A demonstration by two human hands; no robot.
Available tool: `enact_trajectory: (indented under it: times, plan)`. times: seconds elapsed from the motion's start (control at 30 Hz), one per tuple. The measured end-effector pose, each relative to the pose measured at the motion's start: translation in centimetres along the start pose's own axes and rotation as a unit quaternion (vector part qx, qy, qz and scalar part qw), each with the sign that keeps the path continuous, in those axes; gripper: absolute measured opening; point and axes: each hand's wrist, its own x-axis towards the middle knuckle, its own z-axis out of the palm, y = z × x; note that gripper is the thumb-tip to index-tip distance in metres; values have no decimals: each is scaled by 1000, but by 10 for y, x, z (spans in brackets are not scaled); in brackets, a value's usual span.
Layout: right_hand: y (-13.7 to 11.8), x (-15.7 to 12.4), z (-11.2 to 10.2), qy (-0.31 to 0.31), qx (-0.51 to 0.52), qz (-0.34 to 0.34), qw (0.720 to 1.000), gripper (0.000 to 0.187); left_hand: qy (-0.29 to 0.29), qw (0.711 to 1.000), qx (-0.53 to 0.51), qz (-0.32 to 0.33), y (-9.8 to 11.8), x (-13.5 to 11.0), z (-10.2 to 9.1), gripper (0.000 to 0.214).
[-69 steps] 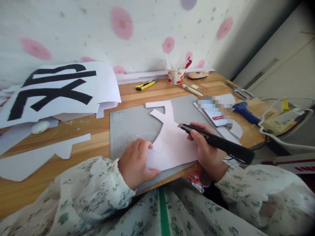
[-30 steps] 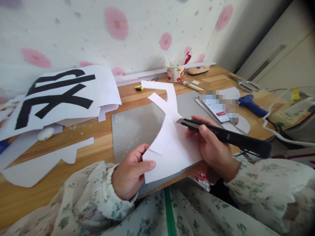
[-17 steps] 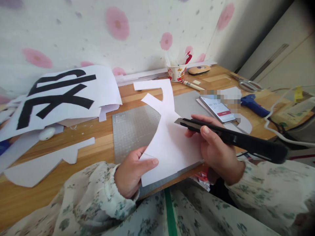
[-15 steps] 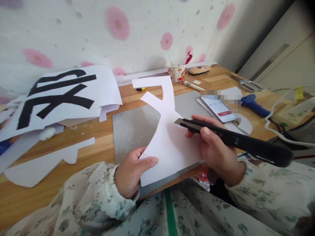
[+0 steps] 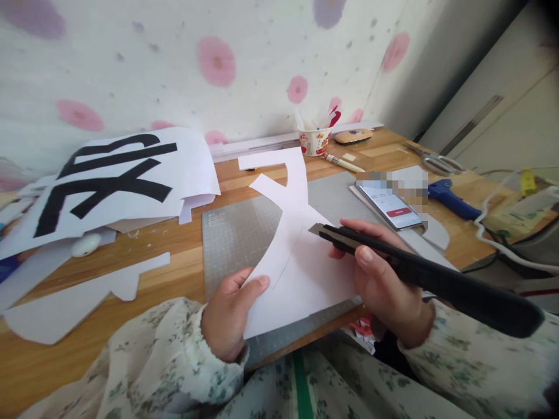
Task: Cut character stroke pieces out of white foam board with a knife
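My left hand (image 5: 227, 314) pinches the near left corner of a white cut-out sheet (image 5: 301, 262) and lifts it off the grey cutting mat (image 5: 236, 233). The sheet's forked upper end rises toward the back of the desk. My right hand (image 5: 384, 285) is wrapped round a long black utility knife (image 5: 419, 273), whose tip points left just above the sheet's right side. A short slit shows in the sheet near my left thumb.
White sheets with big black strokes (image 5: 113, 180) lie at the left, a white offcut (image 5: 78, 291) in front of them. A paper cup (image 5: 313, 141), pen (image 5: 343, 163), phone (image 5: 388, 203), blue glue gun (image 5: 449, 198), scissors (image 5: 432, 163) and white cable (image 5: 502, 244) crowd the right.
The sheet lay flat under my left hand; since then my left hand has pinched its corner and raised it. The knife stays in my right hand, its handle now nearer the camera.
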Motion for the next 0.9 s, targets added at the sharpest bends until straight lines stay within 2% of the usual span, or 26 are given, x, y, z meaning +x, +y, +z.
enact_trajectory:
  times: [0.1, 0.2, 0.27, 0.47, 0.73, 0.83, 0.9]
  plan:
    - [-1, 2, -3, -7, -12, -6, 1000, 41, -31, 999, -21, -16, 5, 1, 0, 44]
    - [-1, 9, -8, -34, -19, 6, 999, 40, -96, 994, -27, -46, 9, 3, -1, 42]
    - [0, 14, -11, -53, -12, 25, 998, 38, -127, 991, -17, -42, 10, 5, -3, 41]
    - [9, 24, -12, -80, 57, 62, 993, 34, -155, 987, 50, -7, 1, 10, -11, 39]
    - [-4, 9, -27, -12, -5, 76, 997, 30, -122, 989, 64, 54, -9, 9, -7, 41]
    - [-8, 0, -26, -1, 31, 118, 993, 29, -151, 982, 96, 58, -8, 5, -4, 48]
    - [-6, -5, -23, -2, 62, 144, 988, 29, -191, 971, 134, 58, -7, -1, -2, 51]
